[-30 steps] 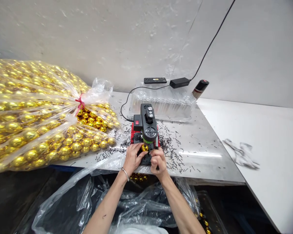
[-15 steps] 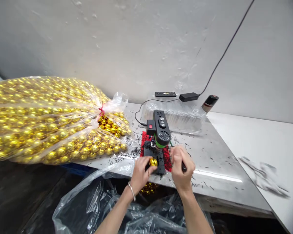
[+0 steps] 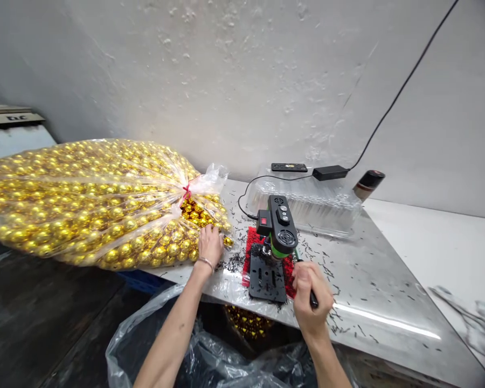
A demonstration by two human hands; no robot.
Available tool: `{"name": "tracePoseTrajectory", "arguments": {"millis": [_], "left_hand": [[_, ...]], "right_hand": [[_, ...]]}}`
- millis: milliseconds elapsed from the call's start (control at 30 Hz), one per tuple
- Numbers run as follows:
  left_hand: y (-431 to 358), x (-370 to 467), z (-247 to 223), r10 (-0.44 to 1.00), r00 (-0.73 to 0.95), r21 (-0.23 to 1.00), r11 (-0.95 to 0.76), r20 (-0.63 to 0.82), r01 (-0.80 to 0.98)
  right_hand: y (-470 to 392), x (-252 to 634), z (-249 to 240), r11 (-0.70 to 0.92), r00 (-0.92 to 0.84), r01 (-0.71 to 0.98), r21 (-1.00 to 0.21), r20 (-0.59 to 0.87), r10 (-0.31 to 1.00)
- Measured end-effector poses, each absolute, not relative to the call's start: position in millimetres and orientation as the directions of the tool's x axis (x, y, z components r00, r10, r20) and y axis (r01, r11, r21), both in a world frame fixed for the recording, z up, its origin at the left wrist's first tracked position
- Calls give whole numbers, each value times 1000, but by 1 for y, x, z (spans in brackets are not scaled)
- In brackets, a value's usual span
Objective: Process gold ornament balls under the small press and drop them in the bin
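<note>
My left hand [image 3: 210, 247] rests at the torn opening of a large clear plastic bag [image 3: 145, 231], its fingers stretched over shiny gold balls [image 3: 194, 213]. The fingertips are partly hidden against the balls. A single gold ball [image 3: 228, 242] lies just right of that hand. My right hand [image 3: 313, 293] is wrapped round the black lever handle [image 3: 314, 299] of a small black bench drill-like machine [image 3: 282, 226] with a green ring. Under its head, the slotted black base plate [image 3: 267, 275] carries no ball.
Red matting [image 3: 251, 234] lies under the machine, with black shavings scattered over the metal table [image 3: 347, 269]. Behind stand a clear plastic tray [image 3: 327, 213], a power adapter [image 3: 330, 172] and a spray can [image 3: 368, 184]. An open plastic bag [image 3: 141, 328] hangs below the front edge, near gold balls [image 3: 248, 322].
My left hand has left the base plate, where it held a gold ball, and moved left to the bag of balls. My right hand stays on the lever. The view has shifted left.
</note>
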State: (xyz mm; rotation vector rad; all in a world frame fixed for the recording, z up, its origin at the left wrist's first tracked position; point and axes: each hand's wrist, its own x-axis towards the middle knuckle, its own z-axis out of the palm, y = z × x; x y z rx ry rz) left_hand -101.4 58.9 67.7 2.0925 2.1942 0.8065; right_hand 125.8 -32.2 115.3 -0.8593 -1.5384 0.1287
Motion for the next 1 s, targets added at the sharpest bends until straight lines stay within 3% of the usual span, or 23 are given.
{"name": "tracePoseTrajectory", "arguments": {"millis": [100,400,533,667,733,800,833,900,1000], "left_hand": [[83,-111,70,989,34,320,-79,144,944],[77,-111,64,952,304,392,-294,40,872],[79,-112,63,944,328,456,-302,23,837],[79,-108,62,963,248,540,-265,106,799],[74,-107,64,983,114,752,-184,145,632],[63,-106,68,995,-37,965,-77,90,252],[56,-105,71,996,-77,999,-31,33,37],[39,-104,74,995,-76,960,47,-71,-277],[15,-96,73,982,-3,844,160,-188,-512]], "right_hand": [[-31,126,112,719,85,434,-543,819,568],[-31,126,110,714,82,456,-531,824,560],[-32,125,111,712,86,462,-529,826,557],[-31,126,111,711,78,467,-525,826,558],[-32,126,111,714,72,469,-520,828,556],[-32,126,111,709,74,476,-521,827,558],[-32,125,111,705,79,478,-524,825,560],[-33,125,112,697,92,478,-534,820,565],[-33,124,112,696,103,472,-541,818,566]]}}
